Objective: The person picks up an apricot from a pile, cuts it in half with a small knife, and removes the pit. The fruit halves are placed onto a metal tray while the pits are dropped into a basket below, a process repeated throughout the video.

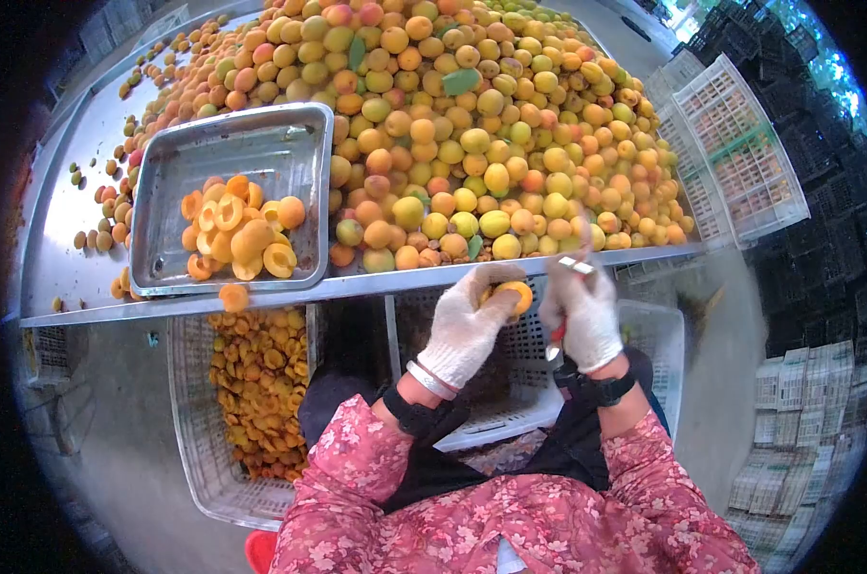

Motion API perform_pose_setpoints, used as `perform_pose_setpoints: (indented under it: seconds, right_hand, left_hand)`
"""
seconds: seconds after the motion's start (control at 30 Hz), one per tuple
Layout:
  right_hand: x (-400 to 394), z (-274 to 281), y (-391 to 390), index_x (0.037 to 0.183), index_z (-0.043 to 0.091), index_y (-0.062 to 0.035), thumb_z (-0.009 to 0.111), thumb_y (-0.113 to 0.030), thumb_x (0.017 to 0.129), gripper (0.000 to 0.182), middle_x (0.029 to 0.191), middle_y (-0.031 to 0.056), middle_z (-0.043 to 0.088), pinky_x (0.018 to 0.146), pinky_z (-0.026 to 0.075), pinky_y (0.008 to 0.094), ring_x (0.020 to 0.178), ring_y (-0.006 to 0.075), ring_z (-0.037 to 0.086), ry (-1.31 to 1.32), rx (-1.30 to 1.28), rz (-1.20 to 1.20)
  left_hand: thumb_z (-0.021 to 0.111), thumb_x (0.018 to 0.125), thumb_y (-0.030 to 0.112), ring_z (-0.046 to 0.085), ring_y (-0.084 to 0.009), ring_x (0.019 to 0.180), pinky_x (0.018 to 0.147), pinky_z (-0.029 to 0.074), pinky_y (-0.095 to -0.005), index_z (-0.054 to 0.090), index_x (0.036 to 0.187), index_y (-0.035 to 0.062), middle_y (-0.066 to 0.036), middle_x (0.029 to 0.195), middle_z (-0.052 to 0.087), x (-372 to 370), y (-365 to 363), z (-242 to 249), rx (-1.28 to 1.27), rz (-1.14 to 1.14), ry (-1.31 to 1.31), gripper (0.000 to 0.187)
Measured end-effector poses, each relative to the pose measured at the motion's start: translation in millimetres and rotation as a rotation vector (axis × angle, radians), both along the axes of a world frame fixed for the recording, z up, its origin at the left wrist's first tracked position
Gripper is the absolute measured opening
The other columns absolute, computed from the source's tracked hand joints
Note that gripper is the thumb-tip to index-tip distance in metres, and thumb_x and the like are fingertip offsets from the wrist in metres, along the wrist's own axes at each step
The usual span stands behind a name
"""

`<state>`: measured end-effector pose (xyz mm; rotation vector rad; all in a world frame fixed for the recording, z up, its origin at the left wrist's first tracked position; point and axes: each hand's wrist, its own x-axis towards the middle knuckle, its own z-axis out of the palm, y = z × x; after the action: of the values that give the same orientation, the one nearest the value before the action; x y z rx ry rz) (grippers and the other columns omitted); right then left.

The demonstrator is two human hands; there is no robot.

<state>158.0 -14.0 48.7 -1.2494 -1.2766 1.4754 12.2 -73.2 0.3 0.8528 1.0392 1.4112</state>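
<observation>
My left hand (464, 325), in a white glove, is closed around an apricot (519, 298) whose cut orange flesh shows. To its right my gloved right hand (583, 320) is curled round a small tool (554, 348), with red and shiny metal showing below the fingers; its exact kind is unclear. Both hands are just in front of the metal table edge. On the left of the table, a metal tray (326, 191) bears a heap of apricot halves (247, 237). One apricot piece (233, 298) appears at the table's front edge, below the tray.
A large pile of whole apricots (471, 143) covers much of the metal table (70, 220). Below it, a white crate (192, 459) holds many apricot halves, and another white crate (519, 411) stands between my legs. Stacked crates (739, 153) are at the right.
</observation>
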Motion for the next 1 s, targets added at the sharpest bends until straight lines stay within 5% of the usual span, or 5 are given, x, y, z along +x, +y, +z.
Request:
perform_pose_setpoints:
  seconds: [0.23,0.3,0.47,0.73,1.0]
  right_hand:
    - [-28,-11,-26,0.116,0.058,-0.0035,0.068,-0.010,0.089,0.029,0.082,-0.0009,0.061,0.052,0.046,0.0223,0.062,0.0079,0.056,-0.078,-0.117,0.143]
    - [-34,-28,-19,0.113,0.060,-0.0006,0.070,-0.009,0.087,0.030,0.090,0.0048,0.067,0.063,0.053,0.0261,0.071,0.0120,0.063,-0.150,0.519,0.217]
    - [-47,-31,-16,0.126,0.052,0.0002,0.075,-0.004,0.079,0.052,0.111,0.0175,0.066,0.090,0.051,0.0321,0.106,0.0213,0.064,-0.464,0.665,0.433]
    - [-95,-9,5,0.123,0.057,-0.0050,0.076,-0.019,0.077,0.051,0.105,0.0182,0.068,0.082,0.054,0.0359,0.097,0.0308,0.068,-0.591,0.727,0.479]
    - [-182,47,22,0.120,0.061,-0.0014,0.073,-0.022,0.083,0.044,0.091,0.0038,0.068,0.068,0.051,0.0240,0.077,0.0079,0.061,-0.020,0.070,0.631]
  left_hand:
    - [0.055,0.095,0.008,0.057,-0.0133,0.100,0.089,0.046,-0.0251,0.058,0.118,-0.0003,-0.006,0.108,0.061,-6,4,-8,-0.072,0.087,-0.224,0.025]
    - [0.053,0.097,0.013,0.059,-0.0171,0.101,0.091,0.047,-0.0287,0.057,0.119,-0.0001,-0.007,0.110,0.061,-7,4,-11,-0.039,0.114,-0.691,0.025]
    - [0.038,0.102,0.043,0.056,-0.0249,0.112,0.101,0.044,-0.0389,0.053,0.124,0.0021,-0.013,0.118,0.059,-12,10,-27,0.012,0.160,-0.866,0.049]
    - [0.038,0.095,0.062,0.049,-0.0298,0.122,0.107,0.037,-0.0435,0.044,0.134,0.0017,-0.016,0.131,0.052,-37,10,-2,0.123,0.333,-0.937,0.072]
    - [0.036,0.097,0.059,0.048,-0.0266,0.125,0.104,0.038,-0.0417,0.043,0.136,0.0088,-0.009,0.135,0.050,-83,0,2,0.300,0.454,-0.977,0.064]
